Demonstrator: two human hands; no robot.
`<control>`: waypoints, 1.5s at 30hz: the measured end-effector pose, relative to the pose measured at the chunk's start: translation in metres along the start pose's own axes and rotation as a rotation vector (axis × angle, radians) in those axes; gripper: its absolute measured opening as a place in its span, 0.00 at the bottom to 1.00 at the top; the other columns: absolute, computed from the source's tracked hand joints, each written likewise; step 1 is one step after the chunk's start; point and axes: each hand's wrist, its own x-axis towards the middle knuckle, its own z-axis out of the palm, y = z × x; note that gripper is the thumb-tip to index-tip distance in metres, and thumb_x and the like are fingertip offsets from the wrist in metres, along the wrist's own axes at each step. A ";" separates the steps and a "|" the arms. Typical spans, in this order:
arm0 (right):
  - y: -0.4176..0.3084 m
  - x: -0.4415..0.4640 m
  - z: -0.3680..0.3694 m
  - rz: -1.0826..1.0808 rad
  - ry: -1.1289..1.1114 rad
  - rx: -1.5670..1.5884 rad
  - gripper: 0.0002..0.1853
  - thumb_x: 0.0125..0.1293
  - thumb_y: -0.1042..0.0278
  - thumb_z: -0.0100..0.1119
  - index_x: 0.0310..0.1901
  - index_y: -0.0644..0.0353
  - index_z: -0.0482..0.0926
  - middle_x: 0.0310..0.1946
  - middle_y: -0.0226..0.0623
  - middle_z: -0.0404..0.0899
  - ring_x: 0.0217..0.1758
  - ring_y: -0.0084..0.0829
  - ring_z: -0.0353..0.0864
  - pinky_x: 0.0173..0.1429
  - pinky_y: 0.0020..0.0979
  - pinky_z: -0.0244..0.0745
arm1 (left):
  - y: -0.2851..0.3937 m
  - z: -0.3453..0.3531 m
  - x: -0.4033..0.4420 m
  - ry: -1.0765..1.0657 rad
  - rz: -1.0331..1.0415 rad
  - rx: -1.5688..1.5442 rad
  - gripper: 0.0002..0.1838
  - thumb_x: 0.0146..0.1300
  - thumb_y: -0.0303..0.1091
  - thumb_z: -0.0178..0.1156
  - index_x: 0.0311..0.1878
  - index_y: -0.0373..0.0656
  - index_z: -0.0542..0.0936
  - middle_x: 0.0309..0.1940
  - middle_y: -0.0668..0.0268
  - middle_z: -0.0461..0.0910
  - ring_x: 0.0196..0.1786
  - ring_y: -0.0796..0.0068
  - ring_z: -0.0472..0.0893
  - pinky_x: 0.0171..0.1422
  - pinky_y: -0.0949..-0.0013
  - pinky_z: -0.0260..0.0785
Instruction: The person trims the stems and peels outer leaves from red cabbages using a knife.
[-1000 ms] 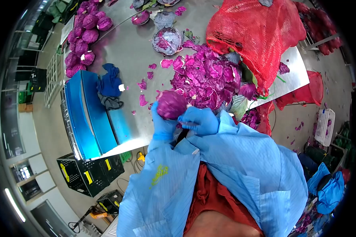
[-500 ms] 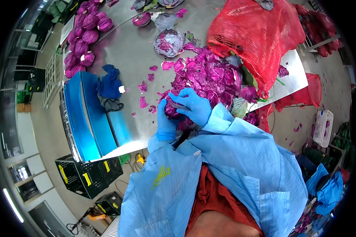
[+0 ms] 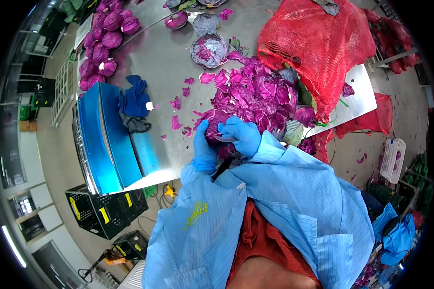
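Evidently at a leaf-trimming step, the left hand (image 3: 205, 148) grasps a cabbage (image 3: 214, 118) near the table's (image 3: 171, 156) front edge, the right hand (image 3: 245, 138) clenches an apparent knife (image 3: 226, 139), and further cutting would demand a steady left hold.

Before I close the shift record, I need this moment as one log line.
left hand: holding cabbage; right hand: holding knife at cabbage; leaf pile: beyond hands; red bag: on table
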 end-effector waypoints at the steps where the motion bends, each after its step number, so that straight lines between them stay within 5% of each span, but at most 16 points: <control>1: 0.001 -0.001 -0.001 -0.002 0.015 0.008 0.22 0.53 0.80 0.61 0.51 0.51 0.77 0.38 0.37 0.74 0.35 0.44 0.79 0.34 0.41 0.75 | -0.002 -0.003 0.003 0.004 0.077 0.052 0.26 0.64 0.51 0.55 0.59 0.43 0.72 0.51 0.58 0.78 0.54 0.60 0.77 0.61 0.51 0.70; 6: -0.004 -0.002 -0.002 0.057 0.068 0.090 0.19 0.50 0.84 0.65 0.44 0.56 0.79 0.37 0.37 0.75 0.38 0.38 0.80 0.36 0.34 0.77 | -0.005 0.011 0.000 0.123 0.484 0.299 0.21 0.64 0.44 0.56 0.54 0.40 0.75 0.46 0.62 0.81 0.49 0.65 0.80 0.57 0.59 0.72; 9: -0.016 0.005 -0.011 0.040 0.091 0.150 0.17 0.52 0.82 0.66 0.45 0.55 0.81 0.39 0.38 0.76 0.40 0.37 0.80 0.39 0.32 0.76 | 0.006 0.016 -0.002 -0.005 0.091 -0.111 0.23 0.66 0.50 0.53 0.54 0.41 0.76 0.48 0.59 0.80 0.49 0.61 0.80 0.58 0.56 0.72; 12: -0.033 0.003 -0.024 0.108 -0.101 0.239 0.17 0.54 0.77 0.67 0.47 0.54 0.82 0.39 0.38 0.76 0.41 0.37 0.80 0.43 0.32 0.76 | 0.009 0.004 0.012 0.079 -0.027 -0.146 0.27 0.65 0.53 0.52 0.56 0.42 0.75 0.52 0.58 0.79 0.53 0.59 0.79 0.62 0.55 0.70; 17: -0.018 0.004 -0.025 0.130 0.212 0.045 0.23 0.58 0.73 0.64 0.57 0.51 0.77 0.44 0.40 0.75 0.42 0.40 0.80 0.45 0.34 0.77 | 0.027 -0.004 0.005 -0.148 0.012 -0.027 0.35 0.64 0.58 0.47 0.70 0.49 0.59 0.66 0.60 0.67 0.67 0.59 0.68 0.68 0.49 0.65; 18: -0.021 0.012 -0.034 0.302 0.198 0.055 0.25 0.58 0.72 0.63 0.60 0.50 0.75 0.43 0.42 0.75 0.41 0.40 0.80 0.45 0.35 0.76 | 0.026 -0.003 0.005 -0.153 0.020 -0.051 0.35 0.64 0.58 0.47 0.70 0.49 0.60 0.65 0.59 0.67 0.67 0.58 0.68 0.68 0.49 0.64; 23: -0.016 0.026 -0.047 0.421 0.086 0.080 0.31 0.57 0.62 0.68 0.63 0.52 0.72 0.45 0.43 0.75 0.43 0.42 0.80 0.46 0.36 0.77 | 0.019 -0.007 0.006 -0.221 -0.070 -0.179 0.38 0.62 0.61 0.47 0.70 0.49 0.61 0.65 0.57 0.67 0.67 0.55 0.68 0.71 0.48 0.60; 30: -0.029 0.031 -0.010 0.393 0.051 -0.037 0.38 0.54 0.50 0.70 0.64 0.59 0.68 0.46 0.48 0.74 0.49 0.49 0.79 0.51 0.41 0.77 | 0.015 0.007 -0.011 -0.141 -0.075 -0.208 0.39 0.62 0.63 0.46 0.70 0.48 0.61 0.67 0.57 0.65 0.69 0.53 0.65 0.72 0.42 0.57; 37: -0.025 0.027 -0.017 0.437 0.098 0.193 0.19 0.58 0.72 0.63 0.53 0.60 0.78 0.37 0.46 0.77 0.36 0.41 0.81 0.41 0.34 0.76 | 0.014 0.003 -0.009 -0.206 -0.027 -0.183 0.39 0.63 0.63 0.44 0.71 0.47 0.60 0.69 0.58 0.63 0.70 0.54 0.64 0.73 0.43 0.56; 40: -0.019 0.034 -0.024 0.309 0.237 0.282 0.15 0.61 0.71 0.61 0.50 0.62 0.80 0.31 0.42 0.79 0.31 0.33 0.81 0.35 0.31 0.76 | 0.015 0.005 -0.013 -0.196 0.020 -0.145 0.38 0.64 0.62 0.42 0.71 0.47 0.60 0.69 0.58 0.62 0.71 0.54 0.63 0.73 0.43 0.55; 41: -0.026 0.032 -0.032 0.680 0.243 0.615 0.11 0.65 0.71 0.59 0.47 0.63 0.82 0.27 0.35 0.79 0.26 0.24 0.78 0.28 0.28 0.75 | 0.015 0.005 -0.015 -0.186 0.038 -0.124 0.38 0.64 0.61 0.42 0.71 0.47 0.60 0.69 0.57 0.62 0.71 0.54 0.63 0.73 0.43 0.55; 45: -0.002 0.028 -0.047 0.807 0.220 0.701 0.10 0.66 0.72 0.57 0.46 0.62 0.83 0.27 0.31 0.80 0.18 0.18 0.73 0.22 0.22 0.70 | 0.018 -0.011 -0.018 -0.348 -0.001 -0.093 0.39 0.64 0.61 0.43 0.71 0.46 0.59 0.70 0.57 0.61 0.71 0.54 0.62 0.74 0.45 0.54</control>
